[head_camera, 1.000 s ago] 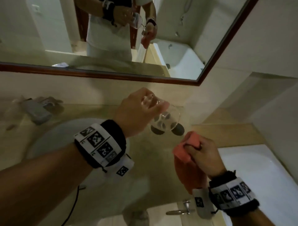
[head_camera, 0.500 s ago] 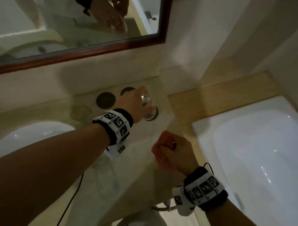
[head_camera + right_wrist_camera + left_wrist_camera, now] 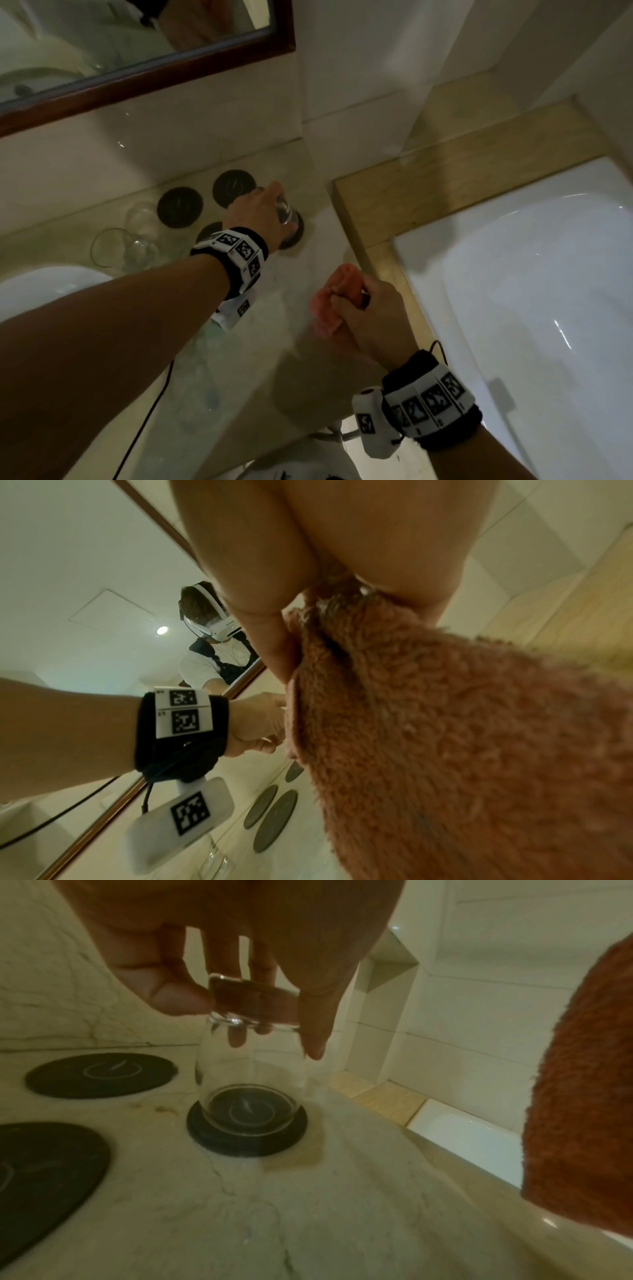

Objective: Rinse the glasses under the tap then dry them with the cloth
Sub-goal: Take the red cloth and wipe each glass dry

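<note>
A clear glass (image 3: 250,1074) stands upside down with its rim on a black coaster (image 3: 246,1137) at the back right of the marble counter. My left hand (image 3: 253,1010) pinches its thick base from above with thumb and fingers. In the head view the left hand (image 3: 274,212) covers most of the glass (image 3: 286,216). My right hand (image 3: 363,308) grips a bunched orange cloth (image 3: 337,298) above the counter, nearer to me and to the right. The cloth (image 3: 445,737) hangs down from the fist.
Two more clear glasses (image 3: 113,250) (image 3: 142,219) stand left of the coasters beside the white sink (image 3: 44,287). Bare black coasters (image 3: 180,207) (image 3: 234,188) lie near the wall. A bathtub (image 3: 531,291) lies to the right behind a wooden ledge (image 3: 445,171). The mirror (image 3: 137,34) hangs above.
My left hand has carried the glass from mid-air down and back, and turned it mouth down onto the right coaster. My right hand still grips the cloth.
</note>
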Tool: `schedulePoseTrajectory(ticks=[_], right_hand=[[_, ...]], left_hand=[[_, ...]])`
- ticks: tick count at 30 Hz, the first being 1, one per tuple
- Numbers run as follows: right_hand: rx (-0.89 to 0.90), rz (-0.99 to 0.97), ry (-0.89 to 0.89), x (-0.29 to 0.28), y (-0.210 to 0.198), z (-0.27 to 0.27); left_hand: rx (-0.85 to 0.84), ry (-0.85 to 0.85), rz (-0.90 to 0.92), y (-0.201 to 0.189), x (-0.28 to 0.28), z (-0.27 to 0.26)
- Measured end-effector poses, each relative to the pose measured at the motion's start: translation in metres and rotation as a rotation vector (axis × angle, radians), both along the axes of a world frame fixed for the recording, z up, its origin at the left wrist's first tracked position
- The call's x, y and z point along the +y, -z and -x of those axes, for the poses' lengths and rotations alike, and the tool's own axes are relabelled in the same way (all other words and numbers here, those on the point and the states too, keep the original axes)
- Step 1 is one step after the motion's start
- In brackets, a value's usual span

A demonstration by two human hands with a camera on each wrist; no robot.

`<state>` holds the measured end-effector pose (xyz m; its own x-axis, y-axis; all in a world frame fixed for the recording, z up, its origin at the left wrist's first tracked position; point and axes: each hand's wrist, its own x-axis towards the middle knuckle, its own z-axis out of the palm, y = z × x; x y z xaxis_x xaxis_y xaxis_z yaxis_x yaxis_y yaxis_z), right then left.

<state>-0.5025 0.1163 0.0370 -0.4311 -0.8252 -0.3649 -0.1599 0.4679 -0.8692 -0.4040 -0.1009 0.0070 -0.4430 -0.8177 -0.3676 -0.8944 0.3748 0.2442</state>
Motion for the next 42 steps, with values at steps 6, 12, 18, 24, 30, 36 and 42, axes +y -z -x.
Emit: schedulePoseTrajectory(ticks=[6,12,18,24,30,36,42], right_hand=[[0.022,-0.02,0.002,-0.001,0.008,0.001],[0.009,-0.031,-0.035,-0.006,0.006,-0.008],[0.0,-0.016,-0.084,-0.024,-0.009,-0.033],[-0.033,0.016,-0.155,-0.049,-0.026,-0.076],[0.029,-0.034,-0.213,-0.076,-0.013,-0.119],[0.073,-0.04,-0.218,-0.089,-0.002,-0.15],[0.086,-0.032,-0.176,-0.087,0.003,-0.168]], left_hand=[[-0.001,-0.017,0.008,0.005,0.001,0.0],[-0.001,-0.099,-0.07,-0.013,0.003,-0.009],[0.264,-0.257,-0.012,-0.064,0.009,-0.069],[0.409,-0.372,-0.061,-0.077,0.031,-0.181],[0.398,-0.354,-0.15,-0.055,0.053,-0.239],[0.264,-0.136,-0.252,-0.03,0.066,-0.264],[0.066,0.091,-0.206,-0.012,0.075,-0.27]])
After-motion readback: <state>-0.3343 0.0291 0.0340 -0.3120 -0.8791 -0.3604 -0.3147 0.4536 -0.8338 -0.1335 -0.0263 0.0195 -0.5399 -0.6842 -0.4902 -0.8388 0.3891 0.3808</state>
